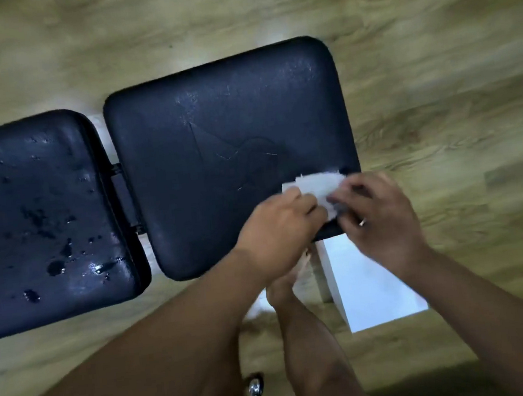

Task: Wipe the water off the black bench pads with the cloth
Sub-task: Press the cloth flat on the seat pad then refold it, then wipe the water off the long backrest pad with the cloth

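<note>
1. The left pad (pixel 41 212) lies at nine o'clock in the view. It is spotted with beads and small pools of water (pixel 55 268), thickest toward its six o'clock edge, so it looks not yet wiped.
2. The right pad (pixel 216 144) fills the middle, joined to the first by a dark hinge (pixel 124 195). Only a faint sheen shows near its twelve o'clock edge, so it seems nearly dry.
3. The left hand (pixel 280 224) is at the right pad's five o'clock corner. Its fingers curl over the cloth's nine o'clock end and hold it against the surface.
4. The cloth (pixel 313 186) is small, white and crumpled, and lies on that corner between both hands. It should be light, soft and limp, and heavier once soaked. Bunching it under the palm would likely wipe wider than fingertip pinches. The wet pad looks smooth and slick.
5. The right hand (pixel 380 215), at the cloth's three o'clock end, pinches its edge with curled fingers. Blur hides the exact grip.
6. A white box (pixel 367 283) sits on the wooden floor (pixel 433 69), at five o'clock from the pad.
</note>
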Motion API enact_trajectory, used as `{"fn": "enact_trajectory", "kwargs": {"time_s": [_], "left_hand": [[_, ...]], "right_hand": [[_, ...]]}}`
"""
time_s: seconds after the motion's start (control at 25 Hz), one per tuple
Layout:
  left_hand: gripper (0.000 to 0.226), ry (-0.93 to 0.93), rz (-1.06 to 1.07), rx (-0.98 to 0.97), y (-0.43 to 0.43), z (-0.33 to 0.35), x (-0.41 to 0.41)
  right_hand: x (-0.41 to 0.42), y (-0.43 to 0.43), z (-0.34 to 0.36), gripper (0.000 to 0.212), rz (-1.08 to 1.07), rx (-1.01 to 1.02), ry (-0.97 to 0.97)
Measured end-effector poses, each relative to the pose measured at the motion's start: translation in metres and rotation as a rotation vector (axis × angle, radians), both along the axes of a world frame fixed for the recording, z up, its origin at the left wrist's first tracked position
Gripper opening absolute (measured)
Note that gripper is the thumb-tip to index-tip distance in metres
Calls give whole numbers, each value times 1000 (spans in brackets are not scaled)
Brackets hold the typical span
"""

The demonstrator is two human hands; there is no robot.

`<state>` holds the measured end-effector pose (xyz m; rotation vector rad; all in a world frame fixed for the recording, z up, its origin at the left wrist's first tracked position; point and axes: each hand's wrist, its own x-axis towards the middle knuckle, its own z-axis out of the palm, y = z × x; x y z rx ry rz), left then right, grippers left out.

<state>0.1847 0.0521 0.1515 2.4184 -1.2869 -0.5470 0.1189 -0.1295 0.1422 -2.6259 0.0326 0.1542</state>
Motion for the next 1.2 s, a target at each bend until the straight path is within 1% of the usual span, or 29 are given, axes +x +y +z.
{"fn": "enact_trajectory", "kwargs": {"time_s": [0.04, 0.08, 0.16, 0.2, 0.28, 0.36, 0.48, 0.56, 0.6, 0.68, 0.72, 0.76, 0.8, 0.84, 0.88, 0.92, 1.0, 1.12, 1.2], "left_hand": [[13, -58, 50, 38, -5, -1, 26], [17, -97, 126, 86, -13, -1, 56], [36, -117, 340, 170, -29, 2, 113], [37, -115, 395, 199, -36, 4, 132], [32, -156, 464, 224, -46, 6, 144], [34, -159, 476, 219, -45, 3, 124], [31, -173, 351, 52, -14, -7, 65], [26, -193, 262, -56, 16, -12, 13], [25, -164, 220, -67, 31, -11, -11], [24, -15, 169, -60, 67, -4, -42], [24, 82, 157, -16, 88, 0, -52], [23, 210, 189, 39, 113, 5, -59], [23, 364, 255, 69, 140, 7, -66], [25, 550, 365, 77, 169, 13, -70], [30, 737, 519, 26, 200, 22, -74], [30, 893, 681, -49, 228, 33, -74], [22, 1050, 961, -188, 271, 52, -74], [12, 1131, 1189, -389, 299, 66, -70], [15, 1171, 1326, -540, 299, 70, -64]], "right_hand": [[32, -5, -6, 31, -5, 4, -46], [69, -8, -8, 33, -13, -6, -86], [137, -12, -10, 38, 8, -56, -136], [161, -9, -13, 40, 10, -89, -136], [186, -4, -15, 41, -13, -99, -137], [172, 2, -18, 38, -95, -74, -165], [90, 21, -15, 32, -128, -92, -179], [25, 47, -6, 29, -163, -86, -77], [-3, 62, 0, 30, -178, -87, -14], [-46, 100, 14, 37, -170, -80, 139], [-59, 119, 21, 39, -148, -40, 238], [-67, 139, 29, 36, -137, 32, 349], [-70, 160, 39, 29, -174, 136, 465], [-68, 182, 50, 21, -228, 266, 564], [-61, 206, 60, 22, -278, 392, 633], [-50, 228, 71, 26, -313, 497, 662], [-25, 264, 82, 33, -380, 633, 665], [18, 304, 91, 42, -448, 730, 635], [36, 319, 95, 45, -475, 758, 585]]}}
